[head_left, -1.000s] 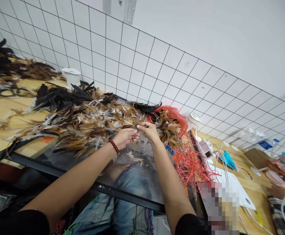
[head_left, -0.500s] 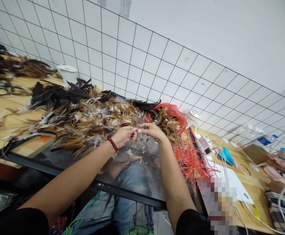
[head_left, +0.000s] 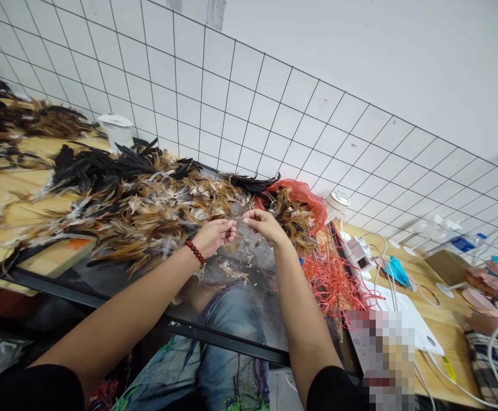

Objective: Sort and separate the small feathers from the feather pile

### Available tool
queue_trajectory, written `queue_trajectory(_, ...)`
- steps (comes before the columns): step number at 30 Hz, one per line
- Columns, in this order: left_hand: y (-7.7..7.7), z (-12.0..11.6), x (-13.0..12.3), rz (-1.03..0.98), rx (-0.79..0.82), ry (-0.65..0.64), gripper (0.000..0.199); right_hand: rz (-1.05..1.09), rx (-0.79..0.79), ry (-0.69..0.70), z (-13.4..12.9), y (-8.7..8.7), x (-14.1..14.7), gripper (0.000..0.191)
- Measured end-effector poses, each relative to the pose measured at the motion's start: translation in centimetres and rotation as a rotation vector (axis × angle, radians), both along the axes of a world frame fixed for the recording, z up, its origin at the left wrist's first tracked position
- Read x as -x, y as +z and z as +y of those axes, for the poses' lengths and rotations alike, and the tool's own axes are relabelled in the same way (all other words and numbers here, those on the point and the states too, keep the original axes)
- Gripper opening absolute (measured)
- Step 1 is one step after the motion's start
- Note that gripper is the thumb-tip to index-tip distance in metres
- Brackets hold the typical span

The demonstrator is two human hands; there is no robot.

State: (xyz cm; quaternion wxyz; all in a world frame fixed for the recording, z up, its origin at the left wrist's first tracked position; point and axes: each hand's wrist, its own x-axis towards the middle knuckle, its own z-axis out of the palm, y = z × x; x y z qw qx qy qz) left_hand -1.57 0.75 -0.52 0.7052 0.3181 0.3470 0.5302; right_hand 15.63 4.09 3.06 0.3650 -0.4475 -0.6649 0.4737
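Both hands are working at the near edge of the feather pile (head_left: 155, 211), which is lying across a glass-topped table (head_left: 249, 297) and spreading from about nine o'clock to twelve o'clock of the hands. The left hand (head_left: 215, 234) is curling nearly closed, fingertips pinched on what looks like a small feather or tuft; it is too small to name surely. The right hand (head_left: 265, 224), just beside it at three o'clock, is likewise pinching with thumb and forefinger, the other fingers folded loosely; what it has hold of is too fine to make out. To do this picking well, I would judge that the pinch should be staying light and close to the quill, with one hand steadying while the other is drawing a single feather free, so the loose down is not scattering. At three o'clock a red plastic bag (head_left: 304, 197) is holding more feathers, and a tangle of red rubber bands (head_left: 334, 282) is lying at four o'clock, near enough to snag a wrist. White cables (head_left: 381, 274) and a small white appliance (head_left: 338, 205) are crowding the wooden bench farther right.
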Motion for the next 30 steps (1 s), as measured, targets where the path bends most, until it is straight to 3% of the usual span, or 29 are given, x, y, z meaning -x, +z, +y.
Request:
queue_trajectory(2,0.0,0.1,0.1,-0.036,-0.017,0.05,0.005,-0.101,-0.028,-0.035,0.2,-0.5,0.5,0.021)
queue_trajectory(6,0.2,0.4,0.5,-0.074,-0.033,0.208,0.005,-0.514,-0.161,-0.107,0.5,-1.9,1.6,0.008)
queue_trajectory(11,0.3,0.4,0.5,-0.069,-0.025,0.226,0.006,-0.847,-0.246,-0.116,-0.1,-3.4,3.3,0.018)
queue_trajectory(16,0.4,0.3,0.4,-0.068,0.0,0.234,0.004,-0.783,-0.271,-0.031,0.0,-3.3,3.4,0.009)
queue_trajectory(20,0.2,0.4,0.5,-0.039,0.019,0.283,0.005,-0.653,-0.335,0.034,0.0,-1.8,2.3,0.009)
queue_trajectory(23,-0.1,0.5,0.5,-0.011,0.028,0.282,0.006,-0.681,-0.413,0.075,-0.5,-0.6,1.8,0.013)
queue_trajectory(30,-0.1,0.3,0.3,0.099,0.081,0.177,0.011,-0.789,-0.555,-0.033,-1.5,0.6,2.3,0.02)
